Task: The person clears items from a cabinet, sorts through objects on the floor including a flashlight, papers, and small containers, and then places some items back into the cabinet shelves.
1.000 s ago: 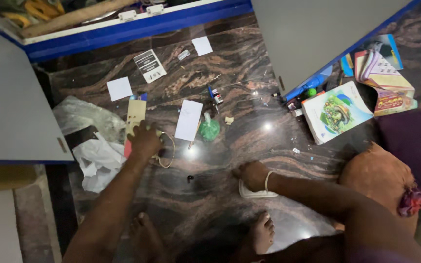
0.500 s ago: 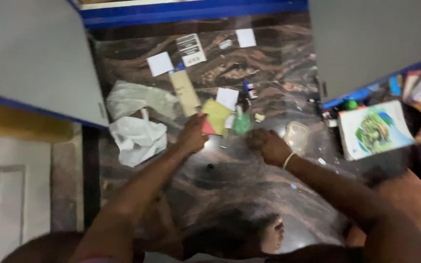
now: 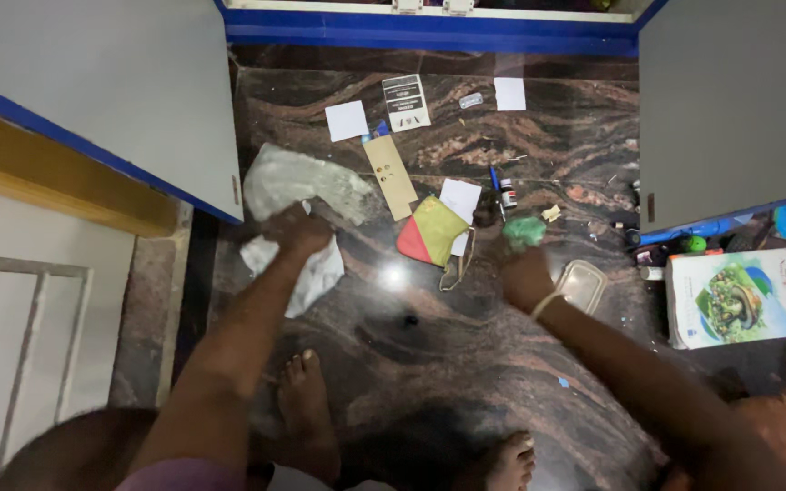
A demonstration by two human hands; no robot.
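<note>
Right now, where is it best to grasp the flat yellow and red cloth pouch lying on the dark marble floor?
Probably pinch the yellow and red cloth pouch at its lower right edge, coming from above: it lies flat, and its loose cord trails there, clear of the white paper.

Dark brown marble floor (image 3: 466, 364), polished, veined, glinting under overhead light. Grey cabinet doors (image 3: 120, 91) edged in blue, swung open left and right. Yellow wooden ledge (image 3: 65, 186) and white metal railing (image 3: 11, 345) at left.
</note>
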